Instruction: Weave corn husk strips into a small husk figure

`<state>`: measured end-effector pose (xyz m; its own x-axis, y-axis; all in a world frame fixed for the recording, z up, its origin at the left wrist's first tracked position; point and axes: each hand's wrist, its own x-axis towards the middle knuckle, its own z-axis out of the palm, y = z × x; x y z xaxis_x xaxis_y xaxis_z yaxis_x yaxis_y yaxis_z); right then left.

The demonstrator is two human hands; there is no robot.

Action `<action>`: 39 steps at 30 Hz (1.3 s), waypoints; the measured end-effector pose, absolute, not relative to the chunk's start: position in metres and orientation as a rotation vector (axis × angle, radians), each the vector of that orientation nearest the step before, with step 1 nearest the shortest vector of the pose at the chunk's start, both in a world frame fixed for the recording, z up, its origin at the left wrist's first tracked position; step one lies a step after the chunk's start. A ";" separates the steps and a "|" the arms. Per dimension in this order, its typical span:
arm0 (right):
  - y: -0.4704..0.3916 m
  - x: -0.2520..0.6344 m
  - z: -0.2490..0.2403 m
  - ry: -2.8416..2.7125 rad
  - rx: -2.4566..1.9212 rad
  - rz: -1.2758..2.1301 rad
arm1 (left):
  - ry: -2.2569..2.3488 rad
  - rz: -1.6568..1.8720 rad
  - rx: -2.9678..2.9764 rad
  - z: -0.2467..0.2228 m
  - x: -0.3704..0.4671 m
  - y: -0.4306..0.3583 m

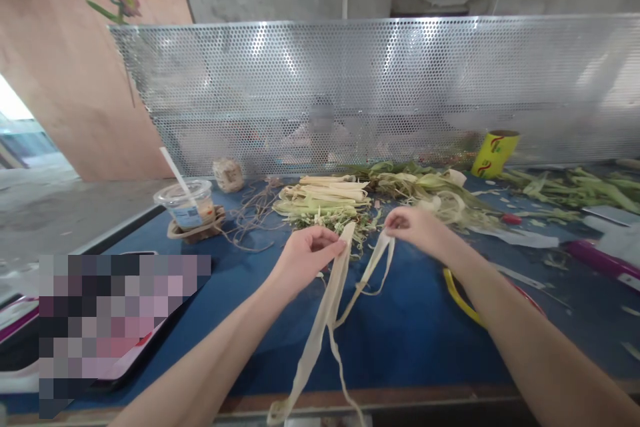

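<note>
Pinched between the thumb and fingers of my left hand (316, 255) is the top of a long, pale husk strip (320, 327), which hangs down past the table's front edge. My right hand (406, 223) grips the end of a thinner, looped strip (376, 267) that joins the long one lower down. Both hands are above the blue table (400, 353), a short distance apart. Just beyond them lies a stack of pale green husks (327, 197), with small green scraps (325, 219) along its near side.
At the left are a plastic cup (186, 208) with a straw, tangled twine (250, 213) and a blurred-out tablet-like object (125, 327). Loose husks (415, 183), a yellow roll (495, 153), yellow-handled scissors (463, 300) and a purple object (600, 263) are on the right. A perforated metal screen (320, 80) stands behind.
</note>
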<state>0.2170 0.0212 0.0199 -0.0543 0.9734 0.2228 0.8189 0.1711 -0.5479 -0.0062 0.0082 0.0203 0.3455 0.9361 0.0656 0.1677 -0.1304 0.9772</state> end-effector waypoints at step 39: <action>-0.004 0.164 0.029 -1.500 -1.126 1.037 | 1.021 0.868 1.717 0.015 0.004 0.001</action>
<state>0.1636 -0.0043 0.0287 -0.1164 0.9736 0.1962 0.1602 0.2134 -0.9637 0.0036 0.0011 0.0148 0.4052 0.9077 0.1088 0.2531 -0.2257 0.9407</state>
